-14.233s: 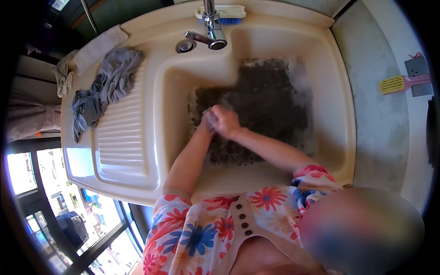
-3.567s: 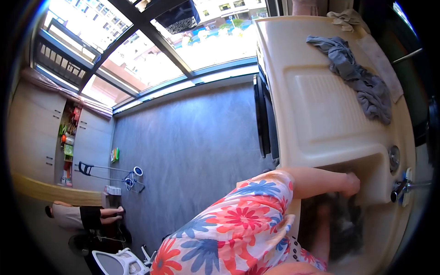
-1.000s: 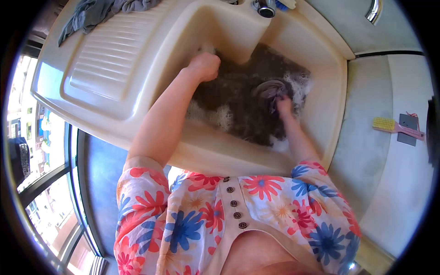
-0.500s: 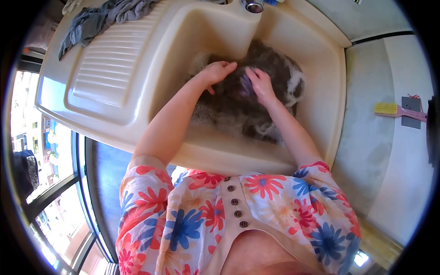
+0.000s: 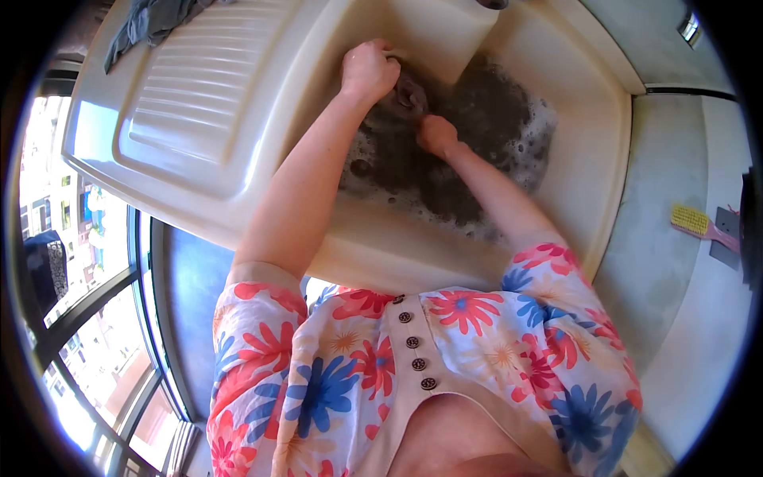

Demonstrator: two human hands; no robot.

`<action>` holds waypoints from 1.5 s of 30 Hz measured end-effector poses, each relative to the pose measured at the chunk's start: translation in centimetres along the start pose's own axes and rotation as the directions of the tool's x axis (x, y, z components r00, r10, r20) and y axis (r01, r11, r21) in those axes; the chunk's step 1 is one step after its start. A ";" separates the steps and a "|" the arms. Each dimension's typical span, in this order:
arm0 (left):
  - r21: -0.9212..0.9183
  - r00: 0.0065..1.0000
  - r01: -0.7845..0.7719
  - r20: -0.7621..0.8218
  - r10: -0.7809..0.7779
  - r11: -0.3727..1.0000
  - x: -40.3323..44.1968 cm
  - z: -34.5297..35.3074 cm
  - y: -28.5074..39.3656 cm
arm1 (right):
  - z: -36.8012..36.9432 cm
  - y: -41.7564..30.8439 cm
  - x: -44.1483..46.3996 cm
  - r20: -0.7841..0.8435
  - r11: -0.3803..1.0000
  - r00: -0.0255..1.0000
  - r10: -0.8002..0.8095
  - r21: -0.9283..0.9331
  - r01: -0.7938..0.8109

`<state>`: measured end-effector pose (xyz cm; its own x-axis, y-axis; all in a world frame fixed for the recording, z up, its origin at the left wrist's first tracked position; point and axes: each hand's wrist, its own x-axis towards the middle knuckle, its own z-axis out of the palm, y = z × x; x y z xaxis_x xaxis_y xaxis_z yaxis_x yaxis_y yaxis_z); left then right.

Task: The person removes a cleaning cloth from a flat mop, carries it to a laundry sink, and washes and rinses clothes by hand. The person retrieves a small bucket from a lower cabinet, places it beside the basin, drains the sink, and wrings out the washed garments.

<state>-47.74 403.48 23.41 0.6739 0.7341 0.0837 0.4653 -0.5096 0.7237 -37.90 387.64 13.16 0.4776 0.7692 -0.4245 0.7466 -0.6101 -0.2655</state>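
Note:
A wet greyish-purple cloth is stretched between my two hands at the left side of the sink. My left hand, near the sink's upper left wall, is closed on one end of it. Lower and to the right, my right hand is closed round the other end, just over the water. The water is dark and murky, with white suds at its right and lower edges; whatever lies beneath its surface is hidden.
Left of the basin is the ribbed drainboard, with grey cloths at its top. A pink brush with yellow bristles hangs on the right wall. The tap's end shows at the top edge. Windows are at the left.
Half a second ago my left hand was loosely open; now it is closed on the cloth and farther up. My right hand remains on the cloth. The view has shifted slightly.

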 end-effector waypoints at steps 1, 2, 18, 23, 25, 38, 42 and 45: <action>0.018 1.000 -0.001 -0.009 0.001 1.000 0.0 -0.4 0.2 | -0.1 -0.4 0.0 0.140 0.990 0.985 -0.103 -0.083 0.116; 0.038 1.000 -0.002 -0.019 0.003 0.999 0.0 -0.8 0.4 | -1.3 -1.1 0.7 0.093 0.992 0.992 -0.088 0.103 0.079; 0.078 0.999 -0.042 0.028 0.039 0.996 -1.2 0.8 0.5 | 3.5 -14.1 -10.1 0.005 0.373 0.875 -0.484 0.906 0.201; 0.106 0.995 -0.051 0.092 0.041 0.993 -1.3 0.7 0.5 | 5.0 -2.2 -14.5 0.159 0.704 0.897 -0.412 0.680 0.203; 0.113 0.989 -0.044 0.147 0.028 0.993 -1.4 0.6 0.8 | 6.1 4.6 -16.7 0.288 0.869 0.925 -0.247 0.489 0.079; 0.217 0.965 -0.155 0.242 0.101 0.964 -1.6 0.8 0.0 | 8.2 4.4 -13.6 0.298 0.893 0.924 -0.239 0.441 0.088; 0.252 0.951 -0.220 0.272 0.149 0.942 -1.0 2.2 -0.9 | 5.0 2.3 -15.8 0.328 0.849 0.935 -0.134 0.525 -0.063; 0.228 0.938 -0.184 0.331 0.102 0.956 -1.5 2.9 -1.0 | 1.2 -1.1 -18.0 0.342 0.756 0.912 -0.228 0.652 -0.056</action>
<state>-47.55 401.63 20.59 0.8694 0.4884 -0.0747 0.4518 -0.7247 0.5203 -47.88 374.26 20.02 0.1068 0.7751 -0.6227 0.2363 -0.6282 -0.7414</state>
